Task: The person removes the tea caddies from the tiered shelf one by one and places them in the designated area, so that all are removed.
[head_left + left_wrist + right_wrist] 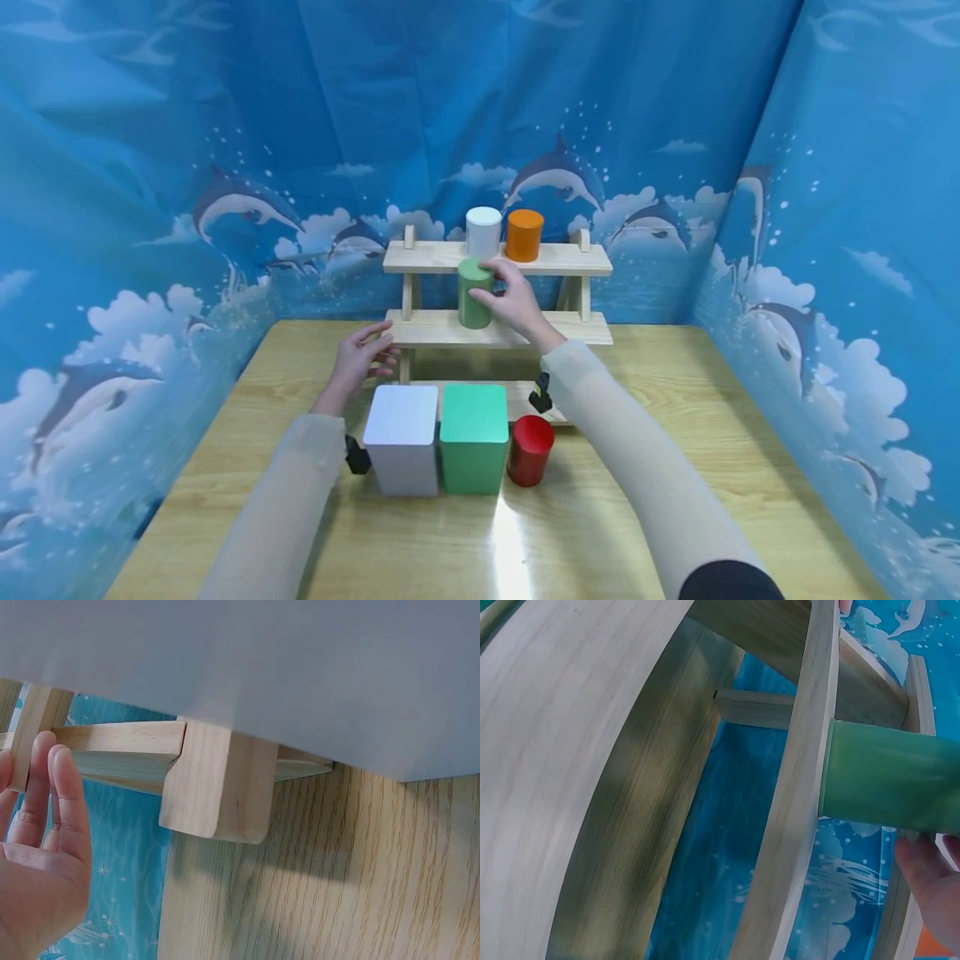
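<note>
My right hand [517, 302] holds a green cylinder [474, 298] between thumb and fingers. The cylinder stands upright at the middle board of a three-tier wooden shelf [427, 329]. Seen from the right wrist, the base of the green cylinder [892, 776] meets the board, with fingertips [922, 862] along its side. My left hand [358, 360] is at the left end of that middle board. In the left wrist view, the board's end [37, 731] lies between the thumb and the fingers [71, 799] of the left hand.
On the top board stand a white cylinder [483, 232] and an orange cylinder [523, 236]. In front of the shelf, a white block [405, 450], a green block [474, 446] and a red cylinder [531, 451] stand on the wooden table [637, 517]. Blue dolphin-print curtains [360, 100] surround it.
</note>
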Motion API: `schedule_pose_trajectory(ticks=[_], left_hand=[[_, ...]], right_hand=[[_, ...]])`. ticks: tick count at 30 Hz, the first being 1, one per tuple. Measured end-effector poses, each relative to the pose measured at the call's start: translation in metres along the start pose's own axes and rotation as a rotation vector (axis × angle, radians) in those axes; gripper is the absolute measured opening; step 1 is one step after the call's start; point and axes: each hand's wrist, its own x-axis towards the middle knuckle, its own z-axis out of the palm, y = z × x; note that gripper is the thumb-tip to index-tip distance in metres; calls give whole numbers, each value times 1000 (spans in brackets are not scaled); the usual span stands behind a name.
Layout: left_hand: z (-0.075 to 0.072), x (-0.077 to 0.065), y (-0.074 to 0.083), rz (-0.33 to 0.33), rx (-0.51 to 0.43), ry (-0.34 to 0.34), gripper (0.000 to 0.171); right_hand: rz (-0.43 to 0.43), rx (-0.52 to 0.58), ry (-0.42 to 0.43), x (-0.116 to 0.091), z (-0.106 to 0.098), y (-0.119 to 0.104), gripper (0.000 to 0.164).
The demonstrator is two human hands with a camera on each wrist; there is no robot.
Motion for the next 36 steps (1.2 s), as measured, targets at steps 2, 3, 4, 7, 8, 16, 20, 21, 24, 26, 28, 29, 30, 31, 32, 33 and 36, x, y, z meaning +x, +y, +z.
schedule_pose_trajectory(ticks=[2, 3, 4, 7, 8, 16, 20, 21, 24, 26, 28, 29, 30, 31, 32, 33, 36], left_hand=[[-1, 4, -5, 0, -5, 8, 48], [-1, 5, -6, 0, -4, 13, 48], [-2, 7, -8, 0, -2, 17, 49], [-1, 8, -10, 6, 2, 33, 48], [-1, 8, -10, 9, 4, 34, 47], [-2, 8, -11, 15, 16, 23, 49], [-2, 9, -11, 16, 23, 21, 48], [-2, 9, -11, 16, 22, 21, 48], [-1, 8, -11, 20, 24, 27, 48], [-1, 9, -12, 20, 20, 30, 48], [-2, 9, -12, 21, 23, 31, 48], [-2, 9, -12, 18, 21, 31, 48], [-2, 9, -12, 17, 20, 29, 48], [-2, 8, -11, 14, 16, 28, 47], [-2, 8, -11, 11, 15, 25, 47], [-2, 7, -10, 8, 12, 22, 47], [-1, 4, -5, 4, 3, 11, 46]], right_hand=[[5, -5, 4, 1, 2, 0, 46], [4, -9, 6, 1, 2, 0, 46], [5, -9, 7, 1, 3, 0, 46], [-2, -2, 17, 3, 4, 1, 45], [-4, 2, 21, 3, 5, 1, 44], [-4, -9, 60, 1, 5, 1, 37], [-28, -6, 78, -2, 4, 1, 35], [-31, -1, 81, -3, 3, 0, 35], [-26, 12, 85, -7, 1, -1, 36], [-18, 17, 85, -9, -1, -2, 37], [-16, 14, 85, -11, -3, -1, 37], [-18, 14, 87, -12, -3, -1, 38], [-22, 17, 90, -14, -4, -1, 38], [-26, 20, 93, -15, -5, 0, 38], [-32, 26, 96, -16, -6, 0, 39], [-38, 32, 98, -16, -7, 1, 39], [-56, 49, 103, -18, -10, 3, 39]])
